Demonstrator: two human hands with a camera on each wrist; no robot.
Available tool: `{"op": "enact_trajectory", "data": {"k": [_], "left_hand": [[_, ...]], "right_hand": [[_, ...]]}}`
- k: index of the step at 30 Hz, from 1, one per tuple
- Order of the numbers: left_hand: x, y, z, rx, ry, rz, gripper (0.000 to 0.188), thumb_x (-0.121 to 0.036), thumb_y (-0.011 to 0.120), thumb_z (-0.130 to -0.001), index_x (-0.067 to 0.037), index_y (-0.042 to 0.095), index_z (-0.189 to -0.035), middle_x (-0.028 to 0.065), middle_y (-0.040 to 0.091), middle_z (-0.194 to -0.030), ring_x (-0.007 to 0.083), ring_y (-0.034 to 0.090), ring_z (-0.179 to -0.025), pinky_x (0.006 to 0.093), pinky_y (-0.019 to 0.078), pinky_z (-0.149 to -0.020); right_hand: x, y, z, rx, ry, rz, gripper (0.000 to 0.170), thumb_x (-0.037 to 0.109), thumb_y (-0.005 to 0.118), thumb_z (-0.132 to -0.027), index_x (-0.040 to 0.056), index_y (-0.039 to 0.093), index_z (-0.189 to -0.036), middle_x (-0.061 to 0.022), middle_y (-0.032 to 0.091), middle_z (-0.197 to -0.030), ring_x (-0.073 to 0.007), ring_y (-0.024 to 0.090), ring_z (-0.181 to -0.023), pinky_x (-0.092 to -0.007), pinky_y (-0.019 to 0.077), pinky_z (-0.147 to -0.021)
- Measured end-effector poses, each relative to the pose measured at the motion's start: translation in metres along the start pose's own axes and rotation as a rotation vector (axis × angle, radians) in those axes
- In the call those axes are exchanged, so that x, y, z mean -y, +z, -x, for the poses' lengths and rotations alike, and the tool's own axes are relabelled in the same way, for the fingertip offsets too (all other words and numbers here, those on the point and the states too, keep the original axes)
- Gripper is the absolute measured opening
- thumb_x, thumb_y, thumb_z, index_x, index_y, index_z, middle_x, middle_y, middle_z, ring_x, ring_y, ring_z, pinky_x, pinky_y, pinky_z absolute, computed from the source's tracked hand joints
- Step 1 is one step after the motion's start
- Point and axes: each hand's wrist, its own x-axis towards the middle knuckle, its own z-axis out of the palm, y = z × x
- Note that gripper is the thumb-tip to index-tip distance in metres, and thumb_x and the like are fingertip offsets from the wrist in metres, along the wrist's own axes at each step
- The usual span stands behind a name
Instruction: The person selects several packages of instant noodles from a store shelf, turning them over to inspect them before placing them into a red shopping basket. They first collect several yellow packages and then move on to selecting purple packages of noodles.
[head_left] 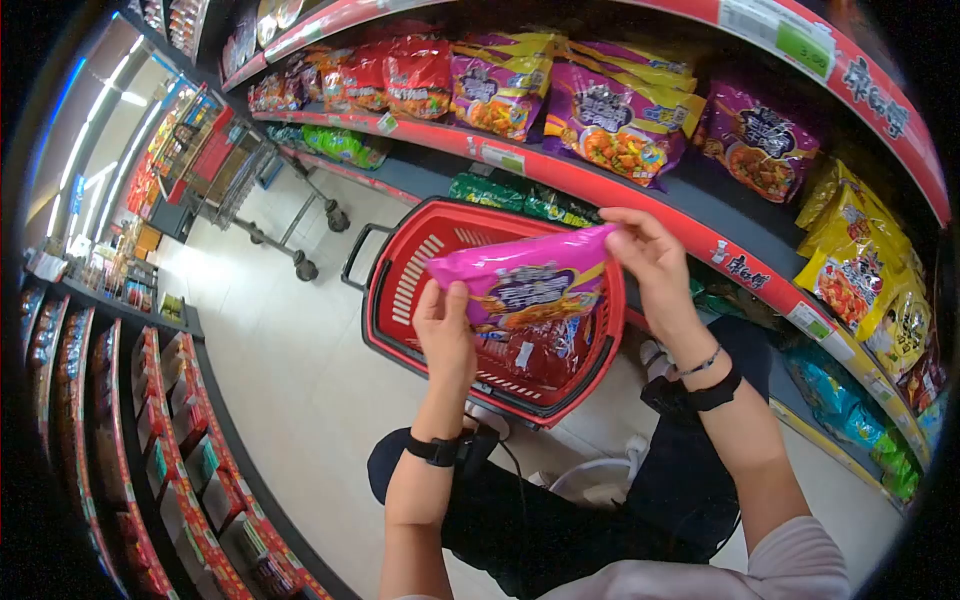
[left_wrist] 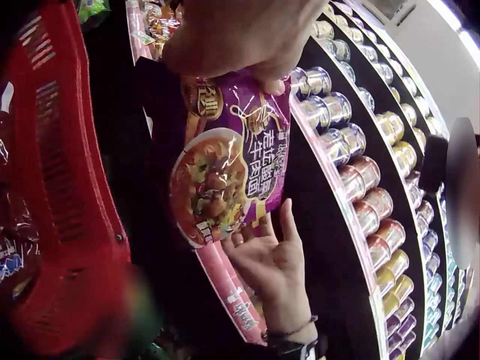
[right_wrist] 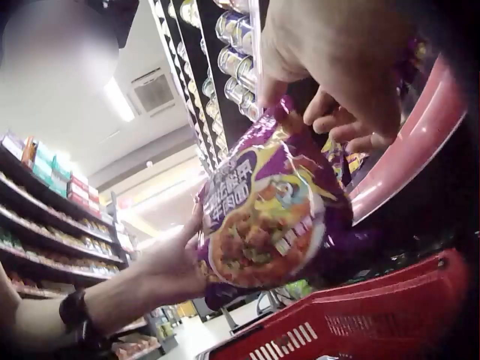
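Note:
A purple noodle packet (head_left: 535, 285) with a bowl of noodles printed on its front is held up between both hands, above a red shopping basket (head_left: 392, 275). My left hand (head_left: 445, 335) grips one end of the packet, thumb on its near face. At the opposite end, my right hand (head_left: 652, 275) pinches the corner between thumb and fingers. The left wrist view shows the printed front (left_wrist: 217, 172) up close, and the right wrist view shows the packet (right_wrist: 262, 232) tilted over the basket's edge. Dark red packets (head_left: 548, 352) lie inside the basket.
A shelf with a red edge (head_left: 560, 165) holds purple packets (head_left: 620, 120), red packets (head_left: 415, 78) and yellow packets (head_left: 860, 265). Green packets (head_left: 490, 192) sit on the lower shelf. A shopping cart (head_left: 245, 180) stands farther along the aisle, and another shelf (head_left: 190, 450) lines the left side.

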Motion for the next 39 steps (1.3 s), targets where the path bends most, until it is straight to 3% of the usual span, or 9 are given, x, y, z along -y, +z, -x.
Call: {"op": "enact_trajectory", "data": {"k": [3,5,9,11,15,17,24,28,39], "left_hand": [[-0.001,-0.002,-0.009,0.054,-0.031,0.111,0.027,-0.023,0.046,-0.098,-0.003,0.052,-0.116,0.0066,0.06,-0.111,0.0151,0.058,-0.099,0.0311,0.0476,-0.085],[-0.006,0.01,-0.009,0.01,-0.048,0.182,0.019,-0.015,0.047,-0.097,-0.003,0.052,-0.11,0.0045,0.061,-0.102,0.0109,0.058,-0.089,0.0254,0.0475,-0.077],[-0.001,0.024,-0.012,0.129,0.006,0.138,0.022,-0.018,0.047,-0.097,-0.003,0.049,-0.114,0.0045,0.059,-0.104,0.0126,0.057,-0.093,0.027,0.047,-0.081],[0.001,0.042,-0.01,0.144,0.013,0.131,0.025,-0.018,0.047,-0.097,-0.003,0.046,-0.117,0.0051,0.058,-0.107,0.0136,0.057,-0.096,0.0281,0.0465,-0.084],[0.014,0.074,-0.005,0.075,0.033,0.069,0.037,-0.018,0.047,-0.097,-0.003,0.035,-0.129,0.0119,0.047,-0.124,0.0203,0.048,-0.116,0.0339,0.0375,-0.101],[0.022,0.093,-0.001,0.326,0.248,-0.187,0.035,-0.017,0.042,-0.098,-0.003,0.035,-0.129,0.0123,0.046,-0.127,0.0245,0.044,-0.122,0.0395,0.0337,-0.105],[0.033,0.166,0.017,0.821,0.544,-0.604,0.054,-0.013,0.063,-0.082,-0.007,0.043,-0.132,0.0168,0.031,-0.145,0.0321,0.028,-0.135,0.0435,0.0208,-0.11],[0.05,0.212,0.014,0.805,0.643,-0.729,0.062,-0.023,0.066,-0.082,-0.011,0.039,-0.137,0.0187,0.019,-0.149,0.0356,0.019,-0.138,0.0516,0.0108,-0.111],[0.066,0.236,0.023,0.861,0.649,-1.075,0.062,-0.025,0.066,-0.082,-0.018,0.04,-0.138,0.0209,0.019,-0.148,0.0356,0.023,-0.136,0.061,0.003,-0.107]], "right_hand": [[-0.002,0.001,0.007,0.096,-0.185,0.526,0.047,0.022,0.077,-0.073,0.0012,0.058,-0.112,-0.0047,0.056,-0.101,-0.0142,0.051,-0.092,-0.0281,0.0432,-0.081],[-0.002,-0.003,0.012,0.178,-0.204,0.754,0.055,0.02,0.081,-0.069,0.0,0.054,-0.113,-0.0025,0.052,-0.101,-0.0117,0.048,-0.094,-0.025,0.0393,-0.083],[-0.004,-0.017,0.014,0.12,-0.024,0.554,0.045,0.011,0.076,-0.075,-0.0013,0.054,-0.113,-0.0058,0.057,-0.104,-0.0129,0.052,-0.101,-0.0278,0.0405,-0.09],[0.001,-0.021,0.016,0.069,-0.225,0.382,0.045,0.015,0.075,-0.075,0.0007,0.055,-0.113,-0.0124,0.059,-0.104,-0.0222,0.058,-0.092,-0.0291,0.0453,-0.082],[0.019,-0.038,0.028,-0.154,-0.5,0.549,0.038,0.004,0.072,-0.075,0.0025,0.055,-0.109,-0.0109,0.061,-0.105,-0.0208,0.058,-0.096,-0.0296,0.0449,-0.083],[0.025,-0.054,0.029,-0.297,-0.684,0.583,0.039,0.0,0.068,-0.076,0.0027,0.053,-0.112,-0.0104,0.059,-0.109,-0.0188,0.056,-0.094,-0.0287,0.0448,-0.082],[0.052,-0.101,0.029,-0.74,-0.675,0.391,0.045,0.011,0.061,-0.088,-0.0029,0.037,-0.124,-0.0091,0.048,-0.113,-0.0157,0.047,-0.104,-0.0292,0.0372,-0.093],[0.065,-0.114,0.015,-0.747,-0.565,0.534,0.047,0.011,0.061,-0.089,-0.004,0.036,-0.125,-0.011,0.049,-0.113,-0.0164,0.048,-0.104,-0.0295,0.0381,-0.092],[0.05,-0.148,-0.005,-0.852,-0.623,1.106,0.063,0.012,0.059,-0.083,-0.0081,0.029,-0.134,-0.0328,0.037,-0.13,-0.0448,0.037,-0.121,-0.0446,0.0277,-0.103]]}}
